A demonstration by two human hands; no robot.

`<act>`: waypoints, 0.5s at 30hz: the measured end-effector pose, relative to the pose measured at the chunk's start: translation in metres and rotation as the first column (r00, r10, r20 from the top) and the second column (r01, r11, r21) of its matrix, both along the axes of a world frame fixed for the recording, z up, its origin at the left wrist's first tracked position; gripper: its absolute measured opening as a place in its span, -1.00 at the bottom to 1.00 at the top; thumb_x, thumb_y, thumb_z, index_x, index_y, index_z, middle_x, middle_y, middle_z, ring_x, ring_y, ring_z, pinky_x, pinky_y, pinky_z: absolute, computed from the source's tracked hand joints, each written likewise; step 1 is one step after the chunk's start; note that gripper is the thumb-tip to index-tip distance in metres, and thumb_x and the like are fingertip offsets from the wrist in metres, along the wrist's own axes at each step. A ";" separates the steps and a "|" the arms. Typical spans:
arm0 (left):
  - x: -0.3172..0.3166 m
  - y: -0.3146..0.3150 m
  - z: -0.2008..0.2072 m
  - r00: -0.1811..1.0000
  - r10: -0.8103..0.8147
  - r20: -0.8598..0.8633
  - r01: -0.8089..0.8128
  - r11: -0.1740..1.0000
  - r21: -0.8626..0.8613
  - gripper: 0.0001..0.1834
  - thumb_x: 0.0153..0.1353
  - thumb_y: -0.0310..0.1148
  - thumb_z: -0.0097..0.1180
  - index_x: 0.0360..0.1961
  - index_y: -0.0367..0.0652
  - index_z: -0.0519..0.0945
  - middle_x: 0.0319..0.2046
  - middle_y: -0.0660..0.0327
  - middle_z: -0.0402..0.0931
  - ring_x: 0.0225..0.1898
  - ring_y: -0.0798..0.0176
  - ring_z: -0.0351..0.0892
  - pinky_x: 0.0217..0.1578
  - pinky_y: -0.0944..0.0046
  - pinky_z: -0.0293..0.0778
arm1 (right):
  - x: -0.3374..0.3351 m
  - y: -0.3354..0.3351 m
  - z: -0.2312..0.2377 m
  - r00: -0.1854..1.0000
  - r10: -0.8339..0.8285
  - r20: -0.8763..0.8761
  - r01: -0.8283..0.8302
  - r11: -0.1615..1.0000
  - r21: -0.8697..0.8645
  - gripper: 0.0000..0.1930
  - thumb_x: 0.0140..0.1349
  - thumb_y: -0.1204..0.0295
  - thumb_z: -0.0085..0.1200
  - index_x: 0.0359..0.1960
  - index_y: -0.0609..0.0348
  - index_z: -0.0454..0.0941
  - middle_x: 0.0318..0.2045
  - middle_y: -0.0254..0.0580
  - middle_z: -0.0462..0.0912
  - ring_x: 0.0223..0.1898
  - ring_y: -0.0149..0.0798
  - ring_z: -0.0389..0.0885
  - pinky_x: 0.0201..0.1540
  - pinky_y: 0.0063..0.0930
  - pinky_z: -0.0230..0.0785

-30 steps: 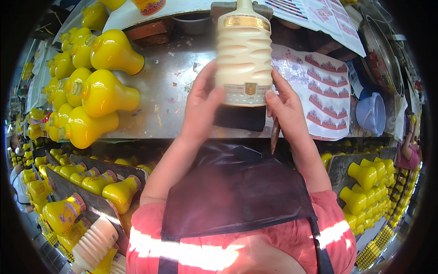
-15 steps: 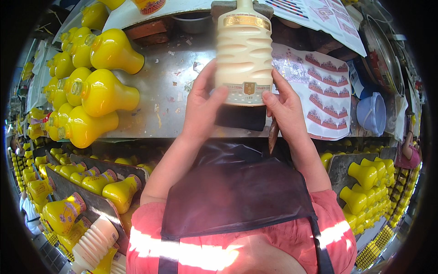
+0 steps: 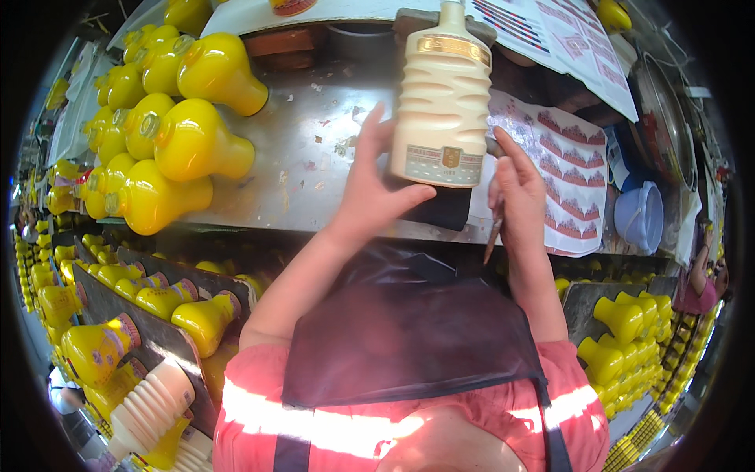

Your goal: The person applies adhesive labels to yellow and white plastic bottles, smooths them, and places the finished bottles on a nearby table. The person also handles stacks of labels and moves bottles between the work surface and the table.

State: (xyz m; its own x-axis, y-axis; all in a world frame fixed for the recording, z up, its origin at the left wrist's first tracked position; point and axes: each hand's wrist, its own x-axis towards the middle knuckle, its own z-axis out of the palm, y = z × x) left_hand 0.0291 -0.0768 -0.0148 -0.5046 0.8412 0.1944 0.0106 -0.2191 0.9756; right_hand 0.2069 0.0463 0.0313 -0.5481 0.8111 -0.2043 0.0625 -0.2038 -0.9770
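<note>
A cream ribbed bottle (image 3: 442,118) with gold and grey-green printed bands lies on its back, neck pointing away from me, its neck end on a grey block (image 3: 407,23). Beside its left edge my left hand (image 3: 370,185) is open, thumb stretched toward the bottle's base and fingers spread. On the other side my right hand (image 3: 521,193) is closed around a slim brown pointed tool (image 3: 493,240), whose tip points down toward my apron. A folded black cloth (image 3: 440,211) lies under the bottle's base.
Glossy yellow bottles (image 3: 200,141) are stacked on the metal table (image 3: 299,189) at left. Decal sheets (image 3: 578,212) lie at right, near a pale blue bucket (image 3: 639,216). More yellow bottles fill a rack (image 3: 206,322) at lower left and another rack (image 3: 621,346) at right.
Both hands were on the bottle's lower end; now the left has spread away and the right has come off its edge, tool still in it. The whole view has shifted slightly.
</note>
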 end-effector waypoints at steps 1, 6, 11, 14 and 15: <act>-0.001 0.001 0.000 0.996 0.005 -0.094 -0.009 0.999 -0.048 0.29 -0.06 -0.43 0.54 0.57 -0.11 -0.13 0.25 0.10 0.37 0.25 0.17 0.37 0.36 0.07 0.19 | 0.002 0.002 0.001 0.997 -0.057 0.059 0.059 0.998 -0.036 -0.41 0.46 0.23 0.11 0.43 0.24 0.33 -0.43 -0.52 0.55 -0.54 -0.62 0.35 -0.48 -0.70 0.21; 0.008 0.002 0.014 0.897 0.184 -0.403 -0.206 0.979 -0.012 0.17 -0.19 -0.34 0.63 0.46 -0.16 0.20 0.09 0.12 0.51 0.07 0.16 0.52 0.19 0.14 0.38 | 0.005 0.006 -0.002 0.999 -0.029 0.035 0.031 0.998 -0.051 -0.47 0.51 0.14 0.01 0.35 0.23 0.41 -0.68 -0.48 0.38 -0.68 -0.63 0.28 -0.58 -0.72 0.06; 0.007 0.003 0.023 0.784 0.242 -0.571 -0.285 0.958 0.014 -0.03 -0.22 -0.29 0.62 0.30 -0.18 0.45 0.04 0.11 0.57 0.05 0.10 0.54 0.12 0.12 0.42 | 0.002 0.002 -0.001 0.999 -0.031 0.027 0.032 0.998 -0.048 -0.53 0.49 0.27 0.01 0.33 0.24 0.42 -0.67 -0.49 0.39 -0.70 -0.63 0.26 -0.61 -0.70 0.05; 0.004 -0.003 0.017 0.736 0.225 -0.639 -0.295 0.955 -0.004 -0.05 -0.18 -0.32 0.59 0.32 -0.19 0.44 0.12 0.08 0.56 0.14 0.06 0.51 0.19 0.11 0.39 | 0.005 -0.001 0.006 1.000 -0.029 0.011 0.029 0.998 -0.061 -0.55 0.44 0.39 0.01 0.33 0.22 0.43 -0.67 -0.51 0.38 -0.70 -0.63 0.24 -0.61 -0.70 0.05; 0.001 -0.003 0.014 0.751 0.212 -0.625 -0.284 0.959 -0.017 -0.05 -0.17 -0.29 0.58 0.33 -0.19 0.44 0.12 0.07 0.57 0.14 0.02 0.51 0.21 0.06 0.35 | 0.006 -0.003 0.009 0.999 -0.044 0.015 0.045 0.996 -0.071 -0.55 0.42 0.43 0.01 0.33 0.21 0.43 -0.67 -0.52 0.38 -0.70 -0.63 0.24 -0.61 -0.70 0.05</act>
State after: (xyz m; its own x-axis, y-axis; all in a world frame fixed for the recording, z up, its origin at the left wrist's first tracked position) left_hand 0.0306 -0.0803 -0.0012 -0.5024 0.7364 0.4531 0.6516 -0.0219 0.7582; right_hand 0.2126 0.0438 0.0402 -0.5090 0.8174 -0.2696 0.0646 -0.2761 -0.9590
